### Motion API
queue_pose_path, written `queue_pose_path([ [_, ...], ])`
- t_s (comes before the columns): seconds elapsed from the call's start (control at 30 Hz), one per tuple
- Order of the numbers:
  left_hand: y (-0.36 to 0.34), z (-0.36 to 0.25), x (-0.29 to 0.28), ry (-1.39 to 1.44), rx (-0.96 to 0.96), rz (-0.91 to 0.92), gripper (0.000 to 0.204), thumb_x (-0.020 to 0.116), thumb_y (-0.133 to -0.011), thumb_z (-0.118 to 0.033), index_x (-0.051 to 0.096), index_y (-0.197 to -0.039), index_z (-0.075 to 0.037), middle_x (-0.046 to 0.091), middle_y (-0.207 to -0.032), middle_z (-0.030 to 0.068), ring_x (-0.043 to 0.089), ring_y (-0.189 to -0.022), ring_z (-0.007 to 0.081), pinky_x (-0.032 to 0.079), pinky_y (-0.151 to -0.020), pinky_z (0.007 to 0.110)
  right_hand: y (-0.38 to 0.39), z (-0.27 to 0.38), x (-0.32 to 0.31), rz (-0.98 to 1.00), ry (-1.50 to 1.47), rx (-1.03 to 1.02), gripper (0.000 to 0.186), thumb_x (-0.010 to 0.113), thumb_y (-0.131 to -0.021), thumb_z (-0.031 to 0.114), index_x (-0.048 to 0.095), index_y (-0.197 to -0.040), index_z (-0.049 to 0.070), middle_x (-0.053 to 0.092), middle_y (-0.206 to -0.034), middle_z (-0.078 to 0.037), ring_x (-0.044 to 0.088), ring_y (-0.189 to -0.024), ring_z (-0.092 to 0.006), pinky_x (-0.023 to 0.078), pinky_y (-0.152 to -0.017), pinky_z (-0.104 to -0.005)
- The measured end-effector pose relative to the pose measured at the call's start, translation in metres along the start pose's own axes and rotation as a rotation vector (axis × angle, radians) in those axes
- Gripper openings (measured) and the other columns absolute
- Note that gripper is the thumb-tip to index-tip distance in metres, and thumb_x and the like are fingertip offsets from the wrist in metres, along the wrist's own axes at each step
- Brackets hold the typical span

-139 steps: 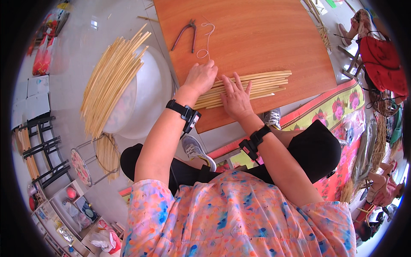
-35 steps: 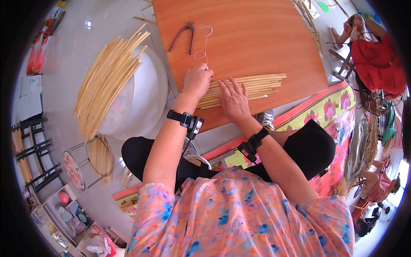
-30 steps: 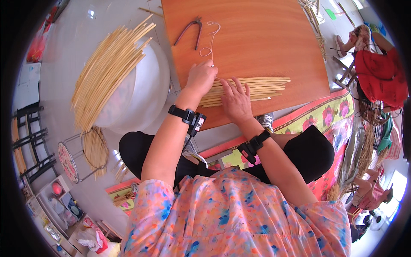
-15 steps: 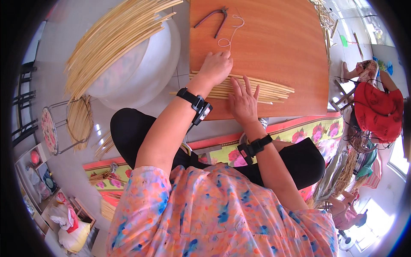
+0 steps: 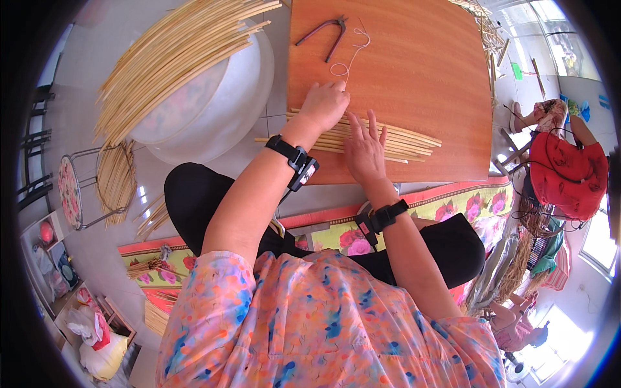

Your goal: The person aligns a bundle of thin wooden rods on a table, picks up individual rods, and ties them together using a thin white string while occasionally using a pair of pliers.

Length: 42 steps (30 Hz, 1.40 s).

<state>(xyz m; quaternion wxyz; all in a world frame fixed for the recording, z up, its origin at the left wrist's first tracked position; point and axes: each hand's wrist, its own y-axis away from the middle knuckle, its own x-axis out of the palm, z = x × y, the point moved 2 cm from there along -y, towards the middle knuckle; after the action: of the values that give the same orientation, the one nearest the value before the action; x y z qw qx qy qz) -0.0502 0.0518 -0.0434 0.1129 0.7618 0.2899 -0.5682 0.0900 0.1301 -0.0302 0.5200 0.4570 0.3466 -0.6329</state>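
Along the near edge of the brown wooden table lies a small row of pale straw-coloured sticks. My right hand rests flat across them, fingers stretched apart. Just left of it, my left hand is closed above the sticks, its fingertips pinching a thin white string. The string's free part runs away from me in loose loops over the tabletop. Beyond it lie pincers with dark reddish handles, spread apart. What lies under my left palm is hidden.
A large bundle of long sticks lies on a round, whitish translucent stand left of the table. Further left is a round-seated metal stool. A red cloth-covered seat stands right; another person is at the lower right.
The whole view has shifted slightly. Both hands keep nearly the same places on the sticks, and the string stays pinched in my left fingers.
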Motion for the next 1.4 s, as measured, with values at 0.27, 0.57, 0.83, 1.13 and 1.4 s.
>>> queue_pose_path([
  [0.27, 0.002, -0.008, 0.004, -0.094, -0.022, -0.054, 0.006, 0.060, -0.079, -0.014, 0.064, -0.079, -0.010, 0.059, -0.092, 0.0030, 0.062, -0.093, 0.0215, 0.046, -0.071, 0.043, 0.002, -0.004, 0.011, -0.009, 0.002, -0.008, 0.057, 0.057, -0.089, 0.021, 0.039, -0.142, 0.013, 0.045, -0.144, -0.006, 0.026, -0.143, -0.0322, 0.015, -0.112, -0.0636],
  [0.57, 0.000, -0.001, -0.006, 0.101, -0.069, 0.066, 0.010, 0.056, -0.083, -0.012, 0.065, -0.081, -0.009, 0.063, -0.095, 0.0089, 0.065, -0.086, 0.0277, 0.046, -0.073, 0.046, 0.021, -0.011, 0.004, -0.088, 0.016, 0.072, 0.058, 0.058, -0.087, 0.020, 0.039, -0.140, 0.011, 0.037, -0.149, -0.007, 0.023, -0.144, -0.0320, 0.017, -0.111, -0.0630],
  [0.83, 0.002, -0.001, -0.021, 0.110, 0.005, 0.083, 0.010, 0.068, -0.077, -0.011, 0.060, -0.070, -0.008, 0.060, -0.078, 0.0083, 0.062, -0.074, 0.0319, 0.047, -0.066, 0.044, 0.043, -0.027, -0.006, -0.144, 0.027, 0.250, 0.059, 0.059, -0.086, 0.020, 0.039, -0.140, 0.010, 0.037, -0.148, -0.005, 0.021, -0.145, -0.0308, 0.017, -0.112, -0.0616],
  [1.13, 0.006, -0.011, -0.016, 0.009, -0.004, 0.245, 0.007, 0.065, -0.080, -0.016, 0.069, -0.077, -0.011, 0.064, -0.083, 0.0065, 0.064, -0.083, 0.0283, 0.047, -0.075, 0.050, 0.049, -0.036, 0.008, -0.130, 0.049, 0.306, 0.049, 0.054, -0.091, 0.024, 0.045, -0.137, 0.010, 0.041, -0.146, -0.002, 0.022, -0.145, -0.0267, 0.013, -0.111, -0.0656],
  [1.4, 0.006, -0.009, -0.019, 0.051, -0.011, 0.224, 0.006, 0.065, -0.077, -0.016, 0.069, -0.075, -0.011, 0.063, -0.079, 0.0063, 0.064, -0.079, 0.0278, 0.046, -0.069, 0.047, 0.052, -0.030, 0.006, -0.150, -0.004, 0.312, 0.045, 0.055, -0.090, 0.021, 0.047, -0.134, 0.011, 0.041, -0.147, -0.001, 0.026, -0.143, -0.0289, 0.014, -0.111, -0.0649],
])
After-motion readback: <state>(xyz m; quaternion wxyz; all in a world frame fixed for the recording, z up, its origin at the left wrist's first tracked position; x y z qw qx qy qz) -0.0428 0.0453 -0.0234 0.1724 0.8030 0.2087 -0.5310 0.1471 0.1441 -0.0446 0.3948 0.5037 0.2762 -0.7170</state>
